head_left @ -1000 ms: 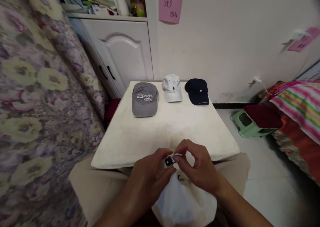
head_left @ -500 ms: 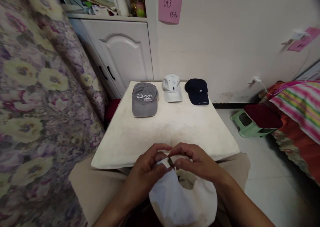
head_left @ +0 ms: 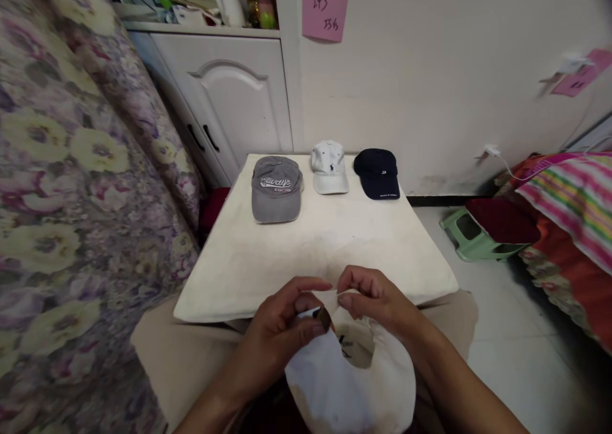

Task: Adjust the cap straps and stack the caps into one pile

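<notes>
A white baseball cap (head_left: 354,383) lies in front of me, its back opening turned toward the table. Pinched between thumb and fingers, the buckle end of its strap (head_left: 323,319) is in my left hand (head_left: 282,325); the brass-coloured metal buckle shows at the thumb tip. My right hand (head_left: 377,300) grips the strap's other side, thumb against fingers. A small gap separates the two hands. Dark print shows inside the cap. On the table's far side rest a grey cap (head_left: 277,190), a pale cap (head_left: 329,167) and a navy cap (head_left: 377,174).
A cream-covered table (head_left: 329,243) stands in front of my knees. Left are a floral curtain (head_left: 62,230) and a white cabinet (head_left: 229,96). To the right are a green stool (head_left: 471,236) with a dark red top and a striped cloth (head_left: 574,185).
My right hand has moved slightly right and up, away from the left hand. The gap between the strap ends is wider, and the metal buckle shows more clearly.
</notes>
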